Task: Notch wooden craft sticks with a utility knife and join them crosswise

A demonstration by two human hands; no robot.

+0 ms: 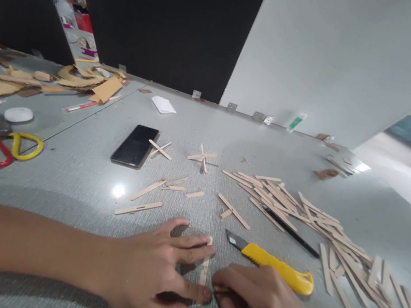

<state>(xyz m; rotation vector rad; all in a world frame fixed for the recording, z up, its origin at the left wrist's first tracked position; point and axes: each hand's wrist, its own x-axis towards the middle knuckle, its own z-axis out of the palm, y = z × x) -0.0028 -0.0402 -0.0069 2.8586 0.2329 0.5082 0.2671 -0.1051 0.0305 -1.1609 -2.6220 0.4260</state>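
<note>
Desk (76,195), contents listed left to right.

Cardboard scraps (108,89): heaped at the far left, cut off by the frame edge. Scissors (15,144): red and yellow handles shown; dark blades hard to make out near a white case (18,115). Phone (136,146): laid flat, screen dark. Paper (163,105): folded, contents hidden. Crossed sticks (160,149): one tip seen over the phone's right edge. Wood bits (174,187): scattered nearer.

Left hand (156,269): palm down, fingers spread wide; nothing is grasped. Wooden star (202,158): placed beyond it. Stick (204,272): laid on the desk directly before the wearer, pressed under the left fingertips, partly covered by them.

Right hand (263,300): set just right of the stick, fingers curled and drawn together; a tan sliver (221,289) is mostly covered at the tips, and whether it is gripped cannot be told. Wrist cut off below.

Cutter (269,263): yellow, blade exposed, handle partly overlapped by the right hand. Tube (296,123): label blurred. Pen (294,234): black, one end lost among the stick pile (347,246), which is spread to the right edge.
</note>
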